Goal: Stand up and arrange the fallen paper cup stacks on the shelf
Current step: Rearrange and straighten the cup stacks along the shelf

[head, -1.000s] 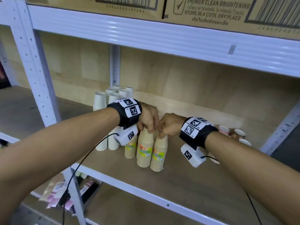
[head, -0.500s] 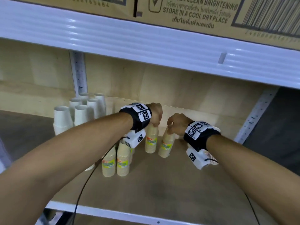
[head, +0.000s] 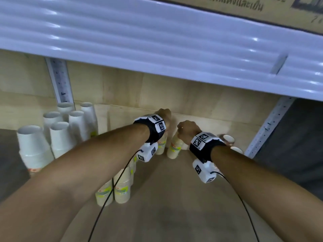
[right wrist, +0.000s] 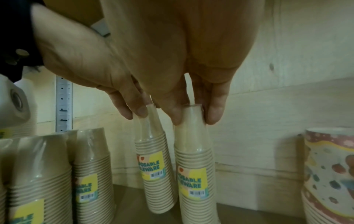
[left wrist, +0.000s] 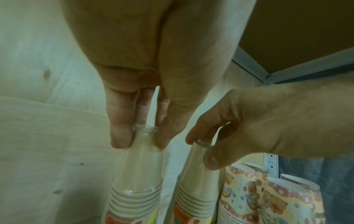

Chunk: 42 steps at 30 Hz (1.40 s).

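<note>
Two kraft paper cup stacks stand upright at the back of the wooden shelf, each pinched at its top: the left stack by the left hand, the right stack by the right hand. White cup stacks stand to the left. From the left wrist, fingers grasp the wrapped top, with bear-patterned cups at right. From the right wrist, both stacks carry yellow labels.
</note>
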{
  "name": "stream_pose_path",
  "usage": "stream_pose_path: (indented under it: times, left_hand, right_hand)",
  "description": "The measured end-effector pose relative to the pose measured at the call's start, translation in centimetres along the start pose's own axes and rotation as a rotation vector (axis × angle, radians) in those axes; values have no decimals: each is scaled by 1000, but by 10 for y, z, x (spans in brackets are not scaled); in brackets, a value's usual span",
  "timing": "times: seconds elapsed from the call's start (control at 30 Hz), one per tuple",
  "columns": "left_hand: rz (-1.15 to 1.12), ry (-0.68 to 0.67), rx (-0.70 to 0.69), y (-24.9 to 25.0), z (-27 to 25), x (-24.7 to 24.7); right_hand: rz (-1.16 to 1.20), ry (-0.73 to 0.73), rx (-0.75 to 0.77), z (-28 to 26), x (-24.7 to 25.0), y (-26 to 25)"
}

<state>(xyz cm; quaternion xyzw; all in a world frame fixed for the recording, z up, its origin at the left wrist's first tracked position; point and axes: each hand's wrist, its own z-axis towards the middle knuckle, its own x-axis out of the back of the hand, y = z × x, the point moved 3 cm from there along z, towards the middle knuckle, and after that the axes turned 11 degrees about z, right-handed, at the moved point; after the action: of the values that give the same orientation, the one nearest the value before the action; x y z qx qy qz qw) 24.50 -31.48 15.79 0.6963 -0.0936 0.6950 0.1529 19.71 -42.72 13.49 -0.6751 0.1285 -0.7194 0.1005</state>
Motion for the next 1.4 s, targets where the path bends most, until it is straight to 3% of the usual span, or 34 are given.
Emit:
stream_pose_path:
  times: [0.2,0.27,0.37,0.43,0.47,0.53,0.6,0.77,1.17,1.4]
  left_hand:
    - [-4,-12,83,-5,26,-12]
    - [6,-86,94,-11,52,-33]
    - [-41,-226,166,-40,177,-124]
    - [-70,-149,133,-54,222,-160]
    - [-76,-176,139,-51,203,-151]
    - [-68,-92,126,-33,110,-85]
    - [-101,-37,93,-27,71,-58]
    - [-231,26,33,-20,56,-56]
    - [-154,38,-9,-15,31,-28]
    - [-93,46,-107,-18,-8,17]
  right_hand:
    - [38,10,5,15,-9,-3]
    - [65,17,-1,20,-12,-3]
    - [98,29,-5,26,-17,-4]
    - [108,34,-5,30,-21,-3]
    - [112,37,-7,31,-22,-3]
    - [109,41,0,33,-23,-3]
    - [112,43,8,34,-23,-2]
    - [179,49,25,35,-27,2]
    - [233,109,11,24,-14,0]
    - [186,100,127,12,6,-27]
